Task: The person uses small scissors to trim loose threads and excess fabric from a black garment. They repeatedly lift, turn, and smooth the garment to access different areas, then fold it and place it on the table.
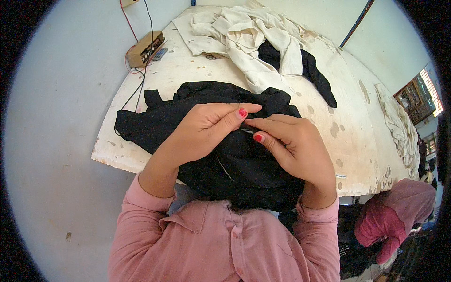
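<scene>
Pinching black garment (235, 164) between left hand (202, 131) and right hand (293, 145).

1 small white rectangular label (341, 176) sits stuck near the right front edge of the worktop (197, 75); no packages, signs or screens show.

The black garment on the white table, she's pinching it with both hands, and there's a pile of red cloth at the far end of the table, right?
Not quite. The head view shows the pile of cloth is cream, not red. Both the left hand and right hand do pinch the black garment on the white table.
</scene>
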A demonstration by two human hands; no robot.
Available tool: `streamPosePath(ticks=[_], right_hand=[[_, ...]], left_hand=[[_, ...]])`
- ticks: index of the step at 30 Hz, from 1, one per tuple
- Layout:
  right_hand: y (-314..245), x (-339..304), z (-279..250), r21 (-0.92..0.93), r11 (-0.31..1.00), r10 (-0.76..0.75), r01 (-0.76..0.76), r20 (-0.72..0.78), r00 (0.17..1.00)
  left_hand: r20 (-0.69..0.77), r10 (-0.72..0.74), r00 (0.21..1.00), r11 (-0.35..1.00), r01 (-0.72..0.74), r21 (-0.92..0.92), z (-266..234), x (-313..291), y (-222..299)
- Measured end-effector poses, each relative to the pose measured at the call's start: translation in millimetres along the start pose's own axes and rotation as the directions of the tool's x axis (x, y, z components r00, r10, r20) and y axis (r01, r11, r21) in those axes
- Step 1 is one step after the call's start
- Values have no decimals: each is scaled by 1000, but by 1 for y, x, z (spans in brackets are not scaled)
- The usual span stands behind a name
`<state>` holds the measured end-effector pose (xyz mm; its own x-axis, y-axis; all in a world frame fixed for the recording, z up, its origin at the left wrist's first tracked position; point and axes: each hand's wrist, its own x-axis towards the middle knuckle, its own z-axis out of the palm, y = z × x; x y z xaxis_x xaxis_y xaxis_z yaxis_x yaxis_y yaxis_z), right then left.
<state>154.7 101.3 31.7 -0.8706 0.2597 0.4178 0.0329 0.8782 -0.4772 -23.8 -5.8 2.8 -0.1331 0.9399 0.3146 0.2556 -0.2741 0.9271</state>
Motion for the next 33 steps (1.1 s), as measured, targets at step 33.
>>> streamPosePath(ticks=[33], right_hand=[[24,-10,26,633,714,249,-298,169,954]], left_hand=[[28,-77,997,983,81,-167,-5,-6,-4]])
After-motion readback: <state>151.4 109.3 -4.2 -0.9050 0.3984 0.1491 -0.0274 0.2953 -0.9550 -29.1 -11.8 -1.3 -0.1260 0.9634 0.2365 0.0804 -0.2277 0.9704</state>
